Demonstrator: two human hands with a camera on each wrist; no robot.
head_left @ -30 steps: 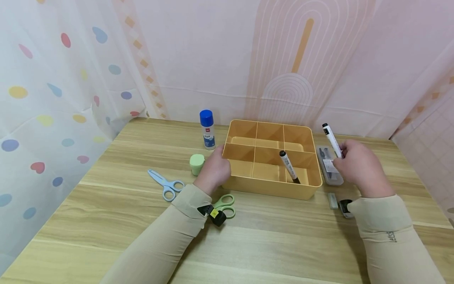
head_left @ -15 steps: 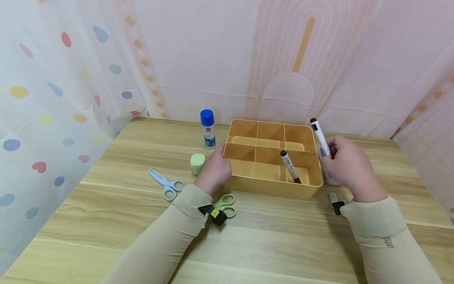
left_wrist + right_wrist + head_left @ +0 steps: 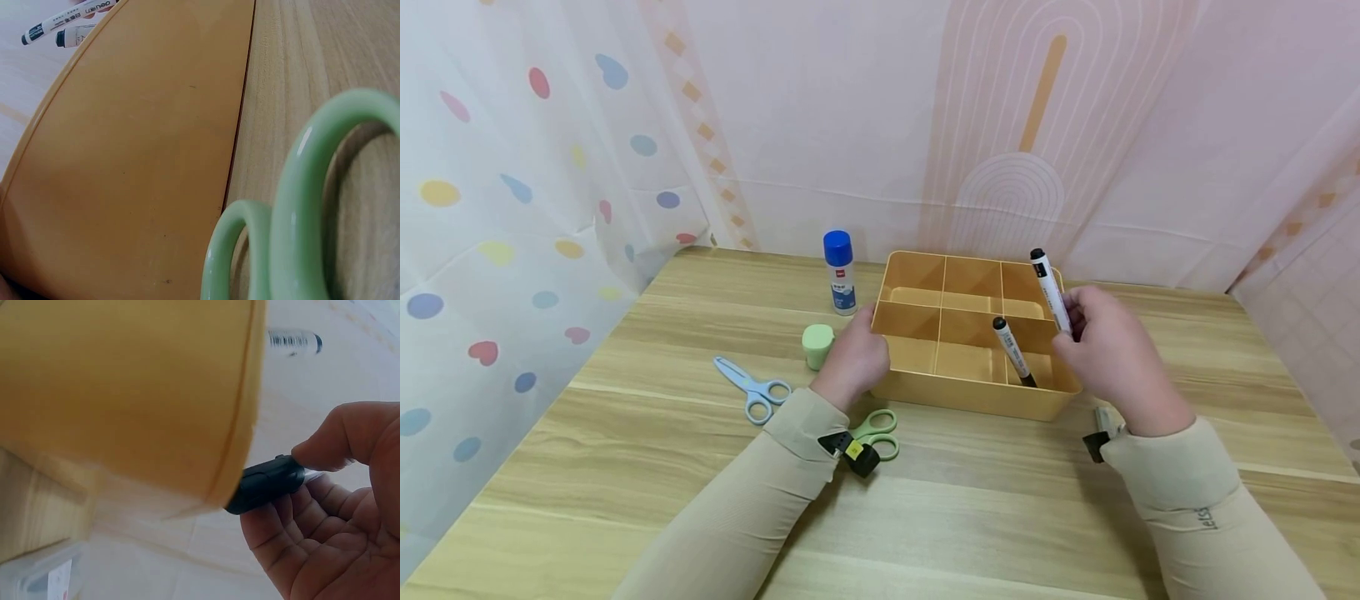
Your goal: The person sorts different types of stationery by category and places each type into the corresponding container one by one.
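A yellow organizer box (image 3: 973, 396) with several compartments stands on the table. My left hand (image 3: 856, 354) grips its left wall near the front corner. In my right hand (image 3: 1112, 350), thumb and fingers pinch a white marker (image 3: 1050, 292) with black ends, tilted, over the box's right side. The right wrist view shows the held marker's black end (image 3: 269, 484) right at the box's rim. Another marker (image 3: 1013, 350) leans upright in the front right compartment. Green scissors (image 3: 876, 433) lie by my left wrist, and their handles (image 3: 300, 206) fill the right of the left wrist view.
Left of the box are a blue-capped glue bottle (image 3: 840, 275), a light green lidded container (image 3: 817, 346) and light blue scissors (image 3: 752, 390). A small grey block (image 3: 1105, 418) lies beneath the right wrist. A clear plastic case (image 3: 47, 575) shows right of the box.
My right hand has moved left with the marker, from above the clear case to over the box's right side. The left hand has stayed on the box.
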